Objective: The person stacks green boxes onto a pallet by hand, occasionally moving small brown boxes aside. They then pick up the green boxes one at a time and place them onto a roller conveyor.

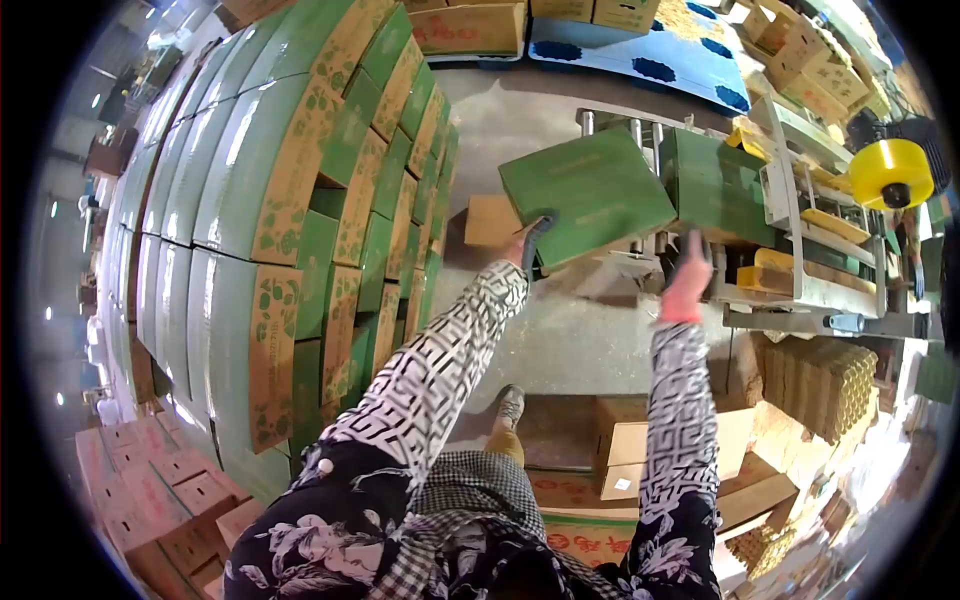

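A green cardboard box point(590, 195) is turned at an angle, overlapping the roller conveyor's end in this view. My left hand point(537, 240), in a dark glove with bare skin showing at the wrist, grips its near left corner. At the near right corner, my right hand point(690, 262), also gloved, is closed against the box's edge and slightly blurred; the fingertips are partly hidden. Just right of that hand, a second green box point(718, 188) sits on the conveyor point(640, 130) rollers.
A tall stack of green and brown boxes point(275, 220) rises on my left. A small brown box point(490, 221) lies beyond my left hand. A blue pallet point(640, 60) is at the back. Machine framing point(790, 210) with a yellow round part point(890, 174) stands right; open cartons point(625, 445) lie near my feet.
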`<action>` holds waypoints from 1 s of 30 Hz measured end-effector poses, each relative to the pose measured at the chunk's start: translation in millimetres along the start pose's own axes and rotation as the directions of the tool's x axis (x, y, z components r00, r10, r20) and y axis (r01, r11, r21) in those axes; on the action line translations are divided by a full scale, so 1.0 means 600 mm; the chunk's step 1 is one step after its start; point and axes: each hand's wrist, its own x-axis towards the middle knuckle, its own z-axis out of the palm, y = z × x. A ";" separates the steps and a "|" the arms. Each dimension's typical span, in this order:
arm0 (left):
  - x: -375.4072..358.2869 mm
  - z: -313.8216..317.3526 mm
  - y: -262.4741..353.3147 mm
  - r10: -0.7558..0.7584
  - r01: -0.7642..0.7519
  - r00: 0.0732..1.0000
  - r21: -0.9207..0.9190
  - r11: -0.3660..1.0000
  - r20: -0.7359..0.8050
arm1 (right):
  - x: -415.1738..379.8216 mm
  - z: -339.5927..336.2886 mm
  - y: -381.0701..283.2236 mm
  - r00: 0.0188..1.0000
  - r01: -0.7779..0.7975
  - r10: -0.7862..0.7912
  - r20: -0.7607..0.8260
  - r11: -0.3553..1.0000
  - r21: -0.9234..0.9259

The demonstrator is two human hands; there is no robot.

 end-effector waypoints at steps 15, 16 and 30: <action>-0.745 -0.158 0.192 0.595 -0.627 0.767 -0.084 0.775 -0.240 | -0.044 -0.036 -0.006 0.852 -0.523 0.340 0.399 0.584 0.621; -0.769 -0.200 0.196 0.670 -0.721 0.685 -0.131 0.681 -0.286 | -0.089 -0.029 -0.009 0.847 -0.528 0.343 0.405 0.624 0.576; -0.530 -0.388 0.263 0.634 -0.771 0.637 -0.365 0.522 -0.439 | -0.447 0.280 -0.164 0.414 -0.048 -0.271 0.869 0.947 0.318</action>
